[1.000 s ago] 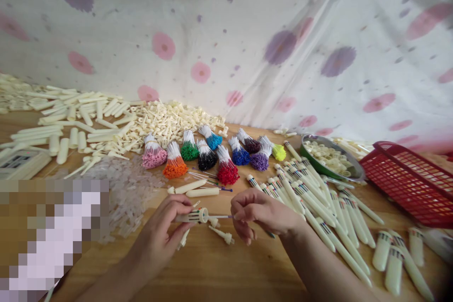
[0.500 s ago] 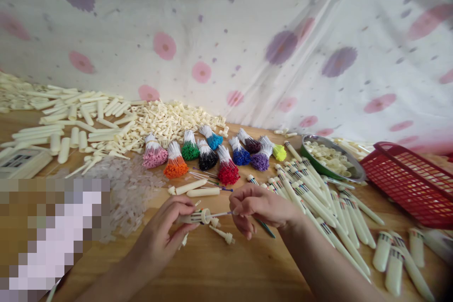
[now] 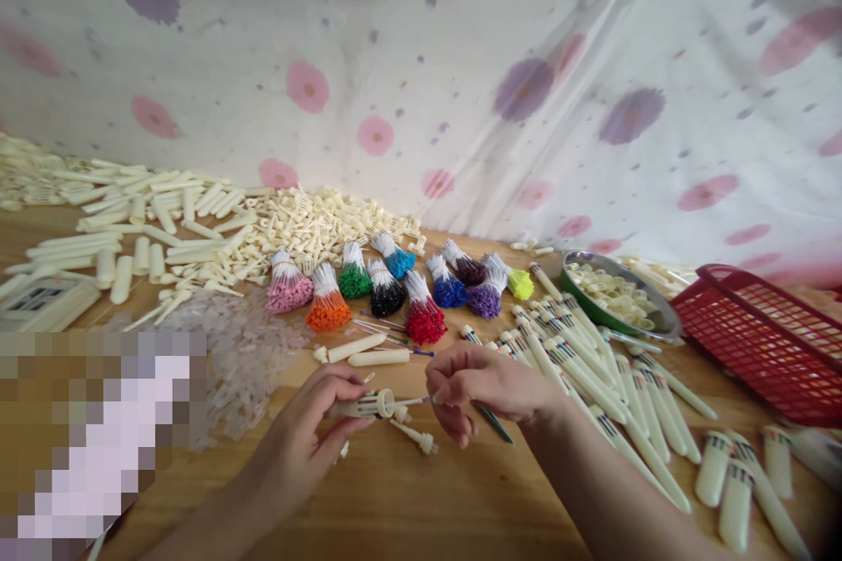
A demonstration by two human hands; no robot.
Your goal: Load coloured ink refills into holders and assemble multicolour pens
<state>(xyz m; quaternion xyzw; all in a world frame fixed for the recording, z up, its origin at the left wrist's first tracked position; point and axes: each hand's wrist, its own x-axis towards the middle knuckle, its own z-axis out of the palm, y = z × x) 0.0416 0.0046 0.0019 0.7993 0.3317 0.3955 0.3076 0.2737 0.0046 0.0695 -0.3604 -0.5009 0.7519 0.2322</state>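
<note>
My left hand [image 3: 296, 429] is closed, thumb and fingers around a cream slotted pen barrel [image 3: 376, 405] with its round open end facing right. Between the fingertips of my right hand [image 3: 490, 386] is a thin pen refill [image 3: 411, 401], whose white tube points left into the barrel's mouth. How deep it reaches I cannot tell. Just below lies a small cream pen part [image 3: 416, 436] on the table. Two cream barrels [image 3: 379, 358] lie behind my hands, near some loose refills [image 3: 395, 335]. Bundles of refills stand further back, among them a red one [image 3: 424, 311] and an orange one [image 3: 328, 305].
Multicolour pens [image 3: 592, 368] spread over the right side, beside a green-sided bowl [image 3: 595, 316] of cream parts and a red basket [image 3: 756, 351]. Clear plastic pieces [image 3: 237, 368] and heaps of cream parts [image 3: 309, 223] cover the left. A patterned sheet [image 3: 421, 88] hangs behind.
The barrel in my left hand has turned slightly, showing more of its open end. My right hand keeps its pinch on the refill, almost in the same place.
</note>
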